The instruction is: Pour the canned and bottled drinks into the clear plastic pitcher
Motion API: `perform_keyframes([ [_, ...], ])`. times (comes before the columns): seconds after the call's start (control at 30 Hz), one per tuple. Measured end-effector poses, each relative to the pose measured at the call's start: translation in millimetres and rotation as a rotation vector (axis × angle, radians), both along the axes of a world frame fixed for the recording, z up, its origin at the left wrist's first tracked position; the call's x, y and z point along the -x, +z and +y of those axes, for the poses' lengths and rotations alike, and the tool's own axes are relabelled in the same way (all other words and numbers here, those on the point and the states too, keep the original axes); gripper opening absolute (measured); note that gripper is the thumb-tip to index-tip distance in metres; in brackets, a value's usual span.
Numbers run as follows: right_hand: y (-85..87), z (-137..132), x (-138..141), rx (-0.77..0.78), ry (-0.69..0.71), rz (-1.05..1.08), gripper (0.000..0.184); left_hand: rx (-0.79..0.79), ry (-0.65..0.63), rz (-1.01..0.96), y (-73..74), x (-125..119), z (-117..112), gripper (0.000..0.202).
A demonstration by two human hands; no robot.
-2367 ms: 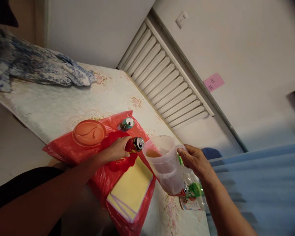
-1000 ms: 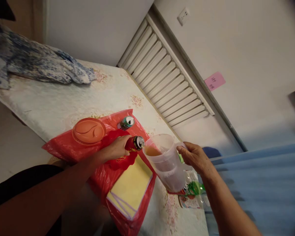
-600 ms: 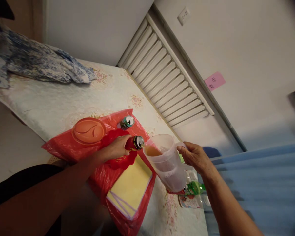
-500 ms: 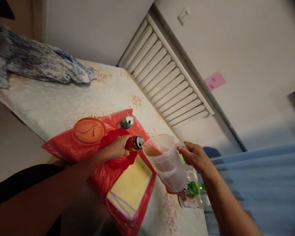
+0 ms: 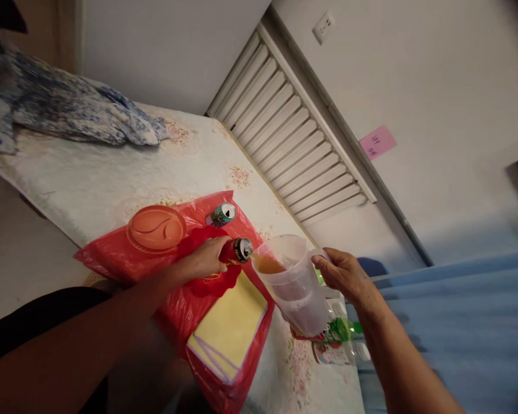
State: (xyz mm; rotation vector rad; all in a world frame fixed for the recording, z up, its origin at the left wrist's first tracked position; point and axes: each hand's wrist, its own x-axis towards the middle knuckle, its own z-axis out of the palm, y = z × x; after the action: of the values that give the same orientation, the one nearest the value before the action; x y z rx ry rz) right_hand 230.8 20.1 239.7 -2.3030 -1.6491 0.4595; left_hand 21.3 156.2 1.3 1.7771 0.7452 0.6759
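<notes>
My left hand point(image 5: 205, 260) is wrapped round a red drink can point(image 5: 237, 251), tipped so its open top meets the rim of a clear plastic jug point(image 5: 296, 290). Orange-brown liquid sits inside the jug. My right hand point(image 5: 343, 273) grips the jug's handle and holds it tilted above the table. A second, green can point(image 5: 223, 214) stands open on a red plastic bag point(image 5: 112, 256) just behind the red can.
An orange round lid point(image 5: 156, 227) and a yellow pad point(image 5: 228, 325) lie on the red bag. A green-labelled plastic bottle point(image 5: 339, 339) lies under the jug. Blue patterned cloth point(image 5: 69, 112) is heaped at the table's far end. A white slatted radiator cover point(image 5: 291, 138) lines the wall.
Both hands keep the same hold. The liquid level in the jug has risen slightly, and the view has barely shifted.
</notes>
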Motion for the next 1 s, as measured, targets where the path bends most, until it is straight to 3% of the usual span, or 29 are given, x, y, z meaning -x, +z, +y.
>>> perform_keyframes([
  [0.67,2.6,0.3,0.2,0.042,-0.001,0.022,0.053,-0.009,0.01,0.035,6.8,3.7,-3.2,0.045],
  [1.0,4.0,0.5,1.9,0.041,-0.004,0.011,0.052,0.005,0.008,0.034,0.7,1.0,-1.0,0.045],
])
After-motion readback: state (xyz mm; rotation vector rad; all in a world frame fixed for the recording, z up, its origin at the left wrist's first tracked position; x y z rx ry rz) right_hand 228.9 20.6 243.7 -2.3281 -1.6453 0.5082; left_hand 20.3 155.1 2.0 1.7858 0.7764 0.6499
